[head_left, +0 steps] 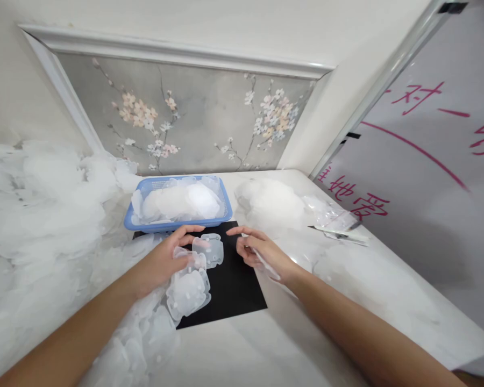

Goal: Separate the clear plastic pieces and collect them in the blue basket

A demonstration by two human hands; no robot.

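Note:
My left hand (170, 259) is over the left part of a black mat (237, 287), its index finger stretched out. Its thumb and another finger hold a clear, rounded plastic piece (213, 251) with notched edges and small holes. Just below, a small pile of similar pieces (187, 295) lies on the mat's left edge. My right hand (264, 253) is above the mat's right edge, its index finger pointing left. Its other fingers curl around a thin clear plastic piece (267, 264), partly hidden by the hand.
Behind the mat, a blue basket (177, 224) holds many translucent pieces. A large heap of pieces (36, 215) covers the left side. Another pile (272, 204) sits right of the basket, near a clear bag (326, 212). A whiteboard (419, 215) with red writing stands at the right.

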